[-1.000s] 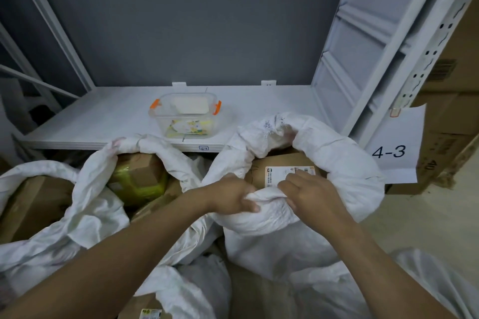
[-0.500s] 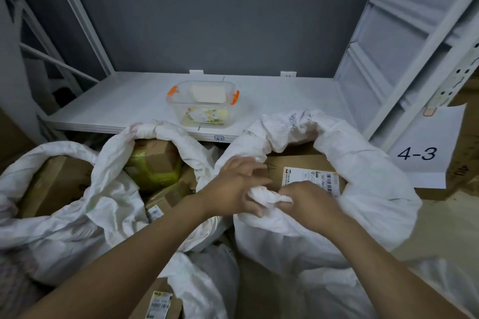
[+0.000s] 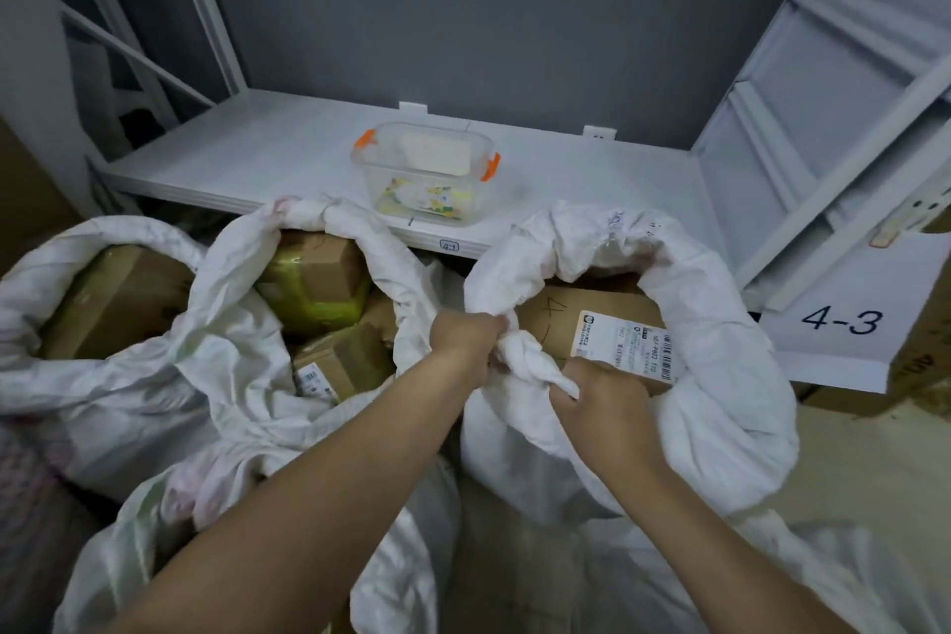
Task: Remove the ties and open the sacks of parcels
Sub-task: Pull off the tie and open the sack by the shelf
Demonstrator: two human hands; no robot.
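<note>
A white woven sack [image 3: 720, 407] stands at the right, its mouth rolled down around a brown carton [image 3: 561, 319] with a white barcode label [image 3: 628, 342]. My left hand [image 3: 465, 342] and my right hand [image 3: 604, 399] both grip the twisted near rim [image 3: 530, 360] of this sack, left hand further back, right hand nearer to me. Two more white sacks lie open to the left: a middle sack [image 3: 247, 355] with brown boxes and a yellow-green parcel [image 3: 309, 294], and a far-left sack [image 3: 62, 381] with a large carton.
A white metal shelf [image 3: 288, 160] runs behind the sacks, bearing a clear plastic box [image 3: 427, 175] with orange clips. A paper sign reading 4-3 [image 3: 844, 324] hangs on the right upright. Cardboard boxes stand at the right edge. More white sacking lies below my arms.
My hands have drawn closer to the sack's left side and bunched the near rim into a tight twist between them. More of the carton's label shows. The camera has swung right and down.
</note>
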